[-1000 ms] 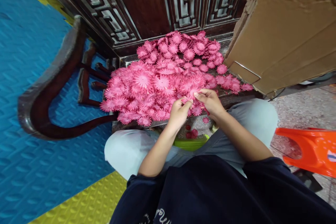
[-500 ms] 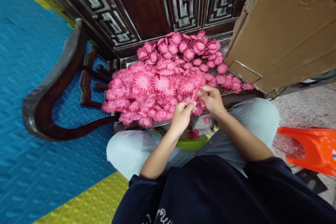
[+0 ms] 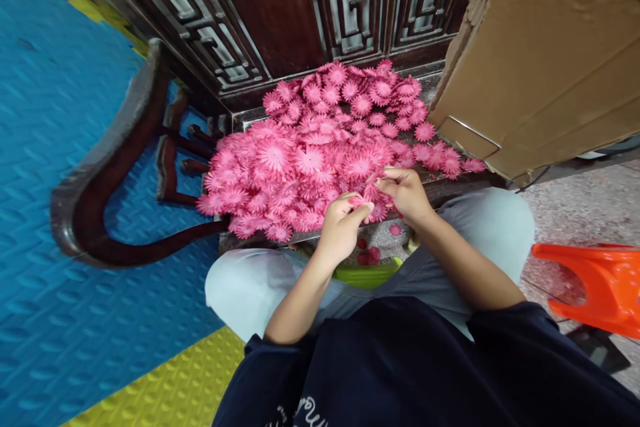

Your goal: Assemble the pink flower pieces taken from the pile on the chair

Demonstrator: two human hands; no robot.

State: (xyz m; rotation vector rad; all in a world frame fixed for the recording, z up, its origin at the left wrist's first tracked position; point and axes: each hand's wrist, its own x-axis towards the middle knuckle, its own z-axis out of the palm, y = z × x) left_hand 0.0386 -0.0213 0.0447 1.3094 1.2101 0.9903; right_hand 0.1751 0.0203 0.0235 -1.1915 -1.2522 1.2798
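A large heap of pink artificial flower pieces, round with fringed petals, covers the dark wooden seat before me. At the heap's front right edge, my left hand is closed, its thumb and fingers pinching a pink flower piece. Just to its right, my right hand is also closed in a pinch on a pink flower piece. The two hands are close together but apart. Whether they grip one piece or separate ones, I cannot tell.
A curved dark wooden armrest stands left, over a blue foam mat. Carved panels rise behind. A torn cardboard box blocks the right. An orange plastic stool stands on the floor. Something green shows between my knees.
My left hand has shifted slightly left and down, a little away from the right hand. The right hand stays almost in place, still pinching.
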